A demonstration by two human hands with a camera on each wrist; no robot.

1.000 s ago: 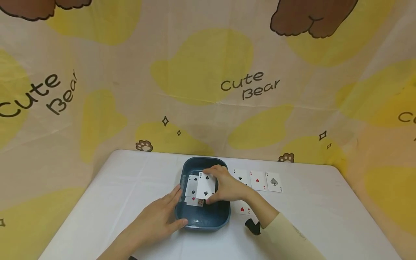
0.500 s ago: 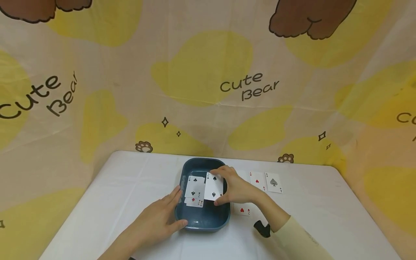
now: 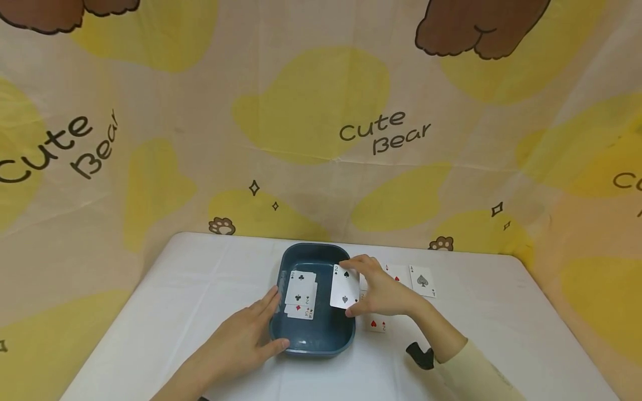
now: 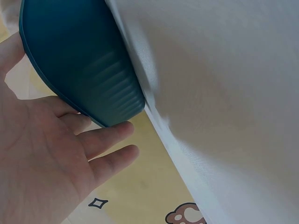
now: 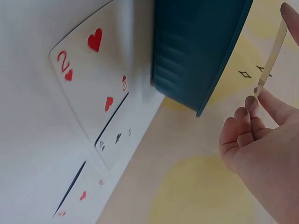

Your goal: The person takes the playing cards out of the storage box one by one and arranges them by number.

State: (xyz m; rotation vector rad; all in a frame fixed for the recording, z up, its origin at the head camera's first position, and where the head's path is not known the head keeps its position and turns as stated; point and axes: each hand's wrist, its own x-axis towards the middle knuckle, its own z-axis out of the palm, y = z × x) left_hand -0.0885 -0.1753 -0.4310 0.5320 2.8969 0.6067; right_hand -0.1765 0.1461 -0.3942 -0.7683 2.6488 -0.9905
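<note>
A two of spades (image 3: 344,287) is held by its edges between thumb and fingers of my right hand (image 3: 383,291), above the right rim of a dark blue tub (image 3: 313,341). The right wrist view shows this playing card (image 5: 273,53) nearly edge-on. My left hand (image 3: 246,337) rests against the tub's left side, fingers extended along the rim; in the left wrist view the hand (image 4: 51,144) touches the tub wall (image 4: 93,60). Inside the tub lie several overlapping cards, a two of clubs (image 3: 300,287) on top and a red diamond card (image 3: 298,309) peeking out below.
Right of the tub, face-up cards lie on the white table (image 3: 481,334): an ace of spades (image 3: 423,280), a partly covered ace of hearts (image 3: 396,273) and a two of hearts (image 3: 374,323). In the right wrist view an ace of clubs (image 5: 117,138) lies behind the two of hearts (image 5: 86,60).
My right hand has moved right with the two of spades, from over the cards in the tub to its right rim. The left hand and the tub have stayed put.
</note>
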